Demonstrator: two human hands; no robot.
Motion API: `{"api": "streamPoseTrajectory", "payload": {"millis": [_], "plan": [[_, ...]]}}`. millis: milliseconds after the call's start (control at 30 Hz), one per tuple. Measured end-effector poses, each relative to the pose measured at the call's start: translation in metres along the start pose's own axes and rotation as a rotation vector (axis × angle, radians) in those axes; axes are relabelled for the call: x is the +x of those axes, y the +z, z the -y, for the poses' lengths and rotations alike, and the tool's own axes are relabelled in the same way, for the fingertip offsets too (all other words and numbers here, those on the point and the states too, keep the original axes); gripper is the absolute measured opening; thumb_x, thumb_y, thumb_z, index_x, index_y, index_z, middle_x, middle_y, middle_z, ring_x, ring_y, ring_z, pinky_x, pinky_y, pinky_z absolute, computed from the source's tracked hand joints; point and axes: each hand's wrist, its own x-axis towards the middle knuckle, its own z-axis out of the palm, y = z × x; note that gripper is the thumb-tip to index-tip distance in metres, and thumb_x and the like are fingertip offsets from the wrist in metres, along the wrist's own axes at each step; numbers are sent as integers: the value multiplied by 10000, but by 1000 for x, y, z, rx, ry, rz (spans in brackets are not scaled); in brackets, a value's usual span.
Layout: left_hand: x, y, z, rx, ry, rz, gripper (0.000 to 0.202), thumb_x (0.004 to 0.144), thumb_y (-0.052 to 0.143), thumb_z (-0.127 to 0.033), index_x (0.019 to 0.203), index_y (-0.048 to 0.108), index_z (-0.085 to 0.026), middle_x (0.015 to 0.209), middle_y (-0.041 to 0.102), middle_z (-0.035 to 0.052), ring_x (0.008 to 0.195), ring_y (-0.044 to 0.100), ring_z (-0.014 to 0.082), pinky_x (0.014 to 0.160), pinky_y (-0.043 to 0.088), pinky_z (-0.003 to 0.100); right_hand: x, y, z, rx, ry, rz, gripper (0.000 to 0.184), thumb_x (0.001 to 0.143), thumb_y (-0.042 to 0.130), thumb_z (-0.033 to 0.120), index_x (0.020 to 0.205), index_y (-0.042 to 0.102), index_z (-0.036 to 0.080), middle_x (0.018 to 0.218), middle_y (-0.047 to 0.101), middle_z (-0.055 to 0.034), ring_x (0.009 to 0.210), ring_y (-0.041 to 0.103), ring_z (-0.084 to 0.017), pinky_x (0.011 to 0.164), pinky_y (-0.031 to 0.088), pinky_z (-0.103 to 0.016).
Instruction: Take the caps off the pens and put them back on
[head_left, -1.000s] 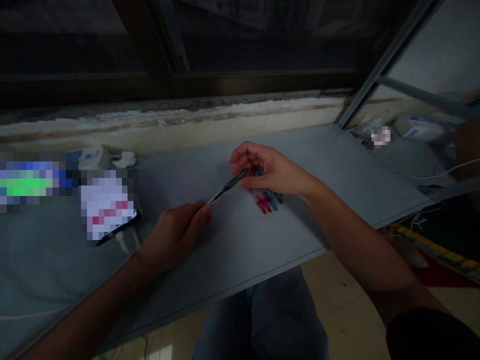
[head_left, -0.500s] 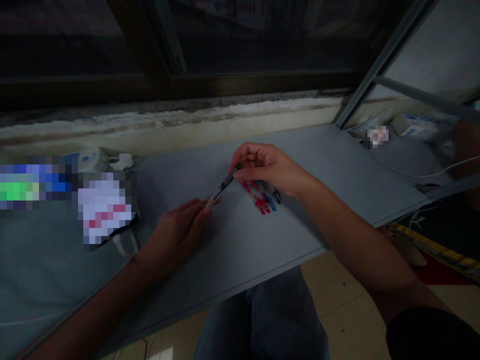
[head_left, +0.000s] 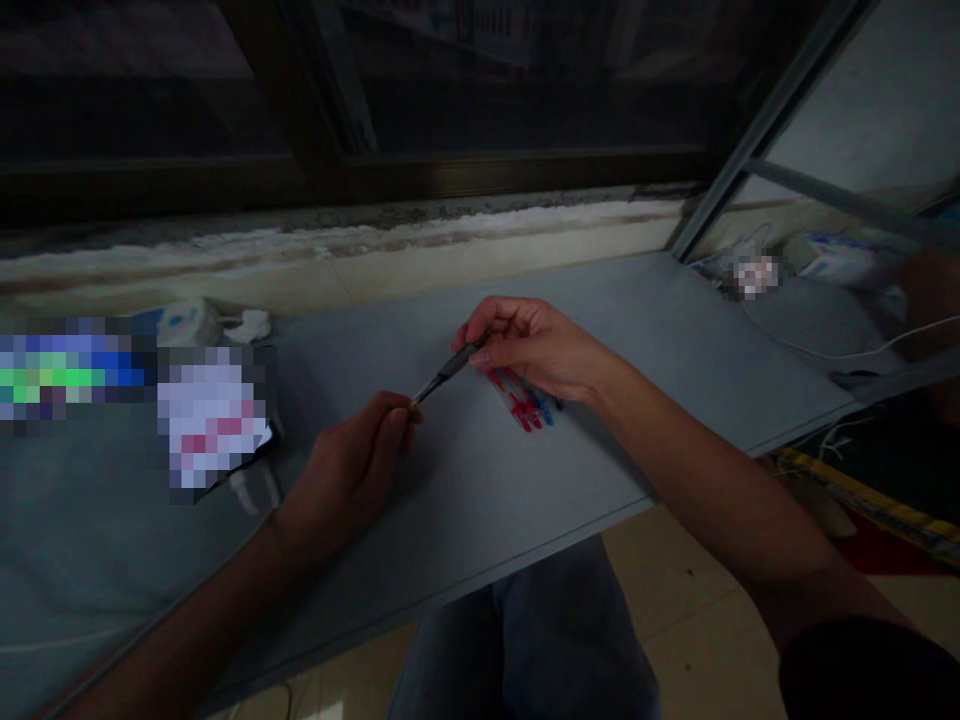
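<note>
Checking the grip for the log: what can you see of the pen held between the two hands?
The pen is slim and lies tilted across the view, held clear of the grey board as far as the view shows. Its upper end has a dark, rubbery-looking section, pinched in the fingers of the right hand. It narrows toward a pale lower end, held in the fingertips of the left hand. Dim light hides any writing or finer parts. Red and blue pens lie on the board just beyond it.

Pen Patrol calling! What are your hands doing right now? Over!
Right hand pinching black pen. Left hand touching its tip. Pile of pens under right hand. Over!
</note>
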Motion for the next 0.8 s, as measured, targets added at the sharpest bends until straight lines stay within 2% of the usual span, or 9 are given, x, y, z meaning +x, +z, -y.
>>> {"api": "streamPoseTrajectory", "payload": {"millis": [300,533,800], "plan": [[2,2,1,-26,-27,22,368,1074,341,-442,971,602,-204,681,601,-24,551,582,139,572,467,255,1,-1,9,19,-47,-118,249,688,871,139,873,706,165,903,758,-1,743,647,-77,702,536,-183],[2,1,2,-10,-61,18,369,1075,363,-438,1032,629,-186,673,586,-36,531,568,130,554,448,246,3,-2,11,-115,-122,-263,289,690,880,235,902,689,184,847,720,14,701,596,-83,659,506,-196],[0,1,3,-18,-93,29,387,1072,369,-466,1053,637,-188,667,590,-32,531,567,138,548,447,247,3,-5,12,-136,-115,-306,334,702,892,299,932,677,189,824,677,24,688,570,-83,640,475,-205]]}}
